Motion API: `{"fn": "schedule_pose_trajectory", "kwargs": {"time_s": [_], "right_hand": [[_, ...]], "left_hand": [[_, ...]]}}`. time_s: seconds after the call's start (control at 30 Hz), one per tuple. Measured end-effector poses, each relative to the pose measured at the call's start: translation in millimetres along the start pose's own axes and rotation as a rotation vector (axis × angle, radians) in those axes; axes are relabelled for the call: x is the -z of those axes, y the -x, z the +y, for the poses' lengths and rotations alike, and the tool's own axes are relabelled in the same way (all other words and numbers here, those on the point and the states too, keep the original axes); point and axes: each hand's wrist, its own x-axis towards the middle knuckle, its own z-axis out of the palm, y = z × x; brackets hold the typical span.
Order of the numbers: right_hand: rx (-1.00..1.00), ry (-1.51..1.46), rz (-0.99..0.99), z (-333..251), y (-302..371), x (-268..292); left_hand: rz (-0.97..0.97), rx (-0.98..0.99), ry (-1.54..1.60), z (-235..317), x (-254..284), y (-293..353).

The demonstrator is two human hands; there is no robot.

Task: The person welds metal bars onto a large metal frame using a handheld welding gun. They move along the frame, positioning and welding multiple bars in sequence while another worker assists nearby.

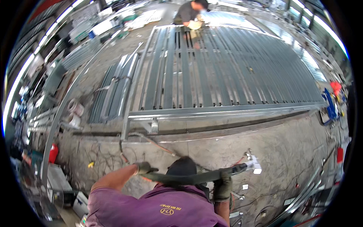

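A long, dark green strap-like strip point(193, 178) stretches across in front of my purple shirt, blurred in places. At its left end, my gloved left hand point(145, 168) is closed on it. My right hand point(223, 185), in a dark glove, grips the strip towards the other end, where a black, buckle-like end piece point(238, 168) sticks out. Behind the strip shows a rounded black shape point(182, 165) that I cannot make out. Ahead of both hands, apart from them, stands a large metal frame point(211, 111) bearing rows of grey slats point(185, 75).
Across the frame, a person point(187, 13) in dark clothes bends over the slats with a pale object. Long metal profiles point(113, 90) lie left of the frame. Hoses point(157, 144) and cables point(107, 160) cross the concrete floor. A blue tool point(331, 106) is at the right.
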Motion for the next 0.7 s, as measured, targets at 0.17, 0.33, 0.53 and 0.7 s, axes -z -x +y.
{"fn": "schedule_pose_trajectory", "kwargs": {"time_s": [0.17, 0.33, 0.53, 0.7], "right_hand": [[0.063, -0.108, 0.007, -70.2, -35.5, 64.6], [0.1, -0.132, 0.126, -129.2, -58.8, 113.3], [0.189, -0.244, 0.308, -196.7, -103.0, 171.7], [0.399, -0.173, 0.475, -275.2, -147.7, 214.5]], "left_hand": [[0.21, 0.286, 0.352, 105.9, 126.7, -37.1], [0.354, 0.507, 0.88, 198.2, 225.0, -77.4], [0.26, 0.354, 0.797, 236.4, 302.3, -192.6], [0.222, 0.094, 0.809, 271.8, 399.8, -304.4]]}}
